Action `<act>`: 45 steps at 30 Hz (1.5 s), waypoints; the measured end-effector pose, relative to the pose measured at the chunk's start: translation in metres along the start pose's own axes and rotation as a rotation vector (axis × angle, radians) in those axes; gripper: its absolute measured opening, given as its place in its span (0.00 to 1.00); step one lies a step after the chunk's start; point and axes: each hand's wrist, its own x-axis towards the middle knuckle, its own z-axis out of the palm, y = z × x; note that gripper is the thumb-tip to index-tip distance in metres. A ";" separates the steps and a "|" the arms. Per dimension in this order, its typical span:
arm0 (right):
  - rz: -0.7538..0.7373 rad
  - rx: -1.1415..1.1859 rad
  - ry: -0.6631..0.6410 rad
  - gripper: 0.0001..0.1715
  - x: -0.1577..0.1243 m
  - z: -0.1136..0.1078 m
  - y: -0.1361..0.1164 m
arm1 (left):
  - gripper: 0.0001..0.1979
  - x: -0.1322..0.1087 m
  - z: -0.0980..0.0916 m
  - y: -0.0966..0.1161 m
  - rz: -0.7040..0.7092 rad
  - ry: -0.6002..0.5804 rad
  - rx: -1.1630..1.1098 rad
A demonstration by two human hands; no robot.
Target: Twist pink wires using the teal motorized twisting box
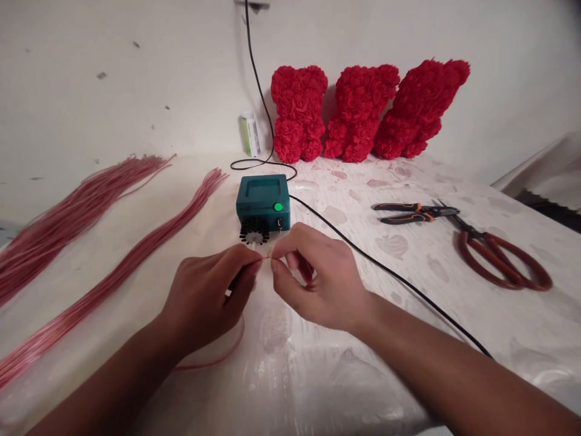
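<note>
Pale wall (181, 54) rises behind a white, plastic-sheeted worktop (295, 378). From the head view, both bare hands meet near the centre: left hand (206, 297) and right hand (324, 278), each narrowed to a fingertip pinch on a thin pinkish strand (267, 258), close together, presumably to steady that short stretch. Just beyond, at twelve o'clock, a bristled wheel (254, 231) fronts a teal box (263, 197). At ten o'clock lie a wider bundle (77, 209) and a narrower bundle (145, 251) of pink strands, probably for easy left-hand reach. Black cord (396, 276) crosses between the right hand and the pliers (422, 213) at two o'clock, in the way; scissors (485, 239) lie at three. Red flowered figures (358, 112) stand at one o'clock.
</note>
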 end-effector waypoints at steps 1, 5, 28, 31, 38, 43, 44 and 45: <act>0.014 0.005 -0.001 0.02 0.000 0.000 0.000 | 0.06 0.000 0.000 0.000 0.010 -0.007 0.017; 0.035 0.022 -0.008 0.01 0.001 -0.001 -0.001 | 0.07 0.000 0.000 0.001 0.060 -0.021 0.053; 0.018 0.217 0.053 0.06 0.000 0.003 0.005 | 0.14 -0.002 0.000 0.008 -0.627 -0.116 -1.122; 0.013 0.198 0.058 0.04 0.000 0.002 0.004 | 0.15 -0.002 0.001 0.008 -0.702 -0.143 -1.242; 0.001 0.147 0.073 0.05 0.002 0.001 0.004 | 0.14 -0.003 0.001 0.011 -0.656 -0.113 -1.129; 0.025 0.200 0.044 0.06 0.002 -0.001 0.002 | 0.14 -0.002 0.000 0.011 -0.619 -0.113 -0.995; 0.031 0.211 0.036 0.07 0.002 -0.002 0.002 | 0.13 -0.001 0.000 0.011 -0.614 -0.116 -0.968; 0.039 0.216 0.030 0.07 0.002 -0.002 0.002 | 0.13 0.000 -0.001 0.012 -0.609 -0.118 -0.940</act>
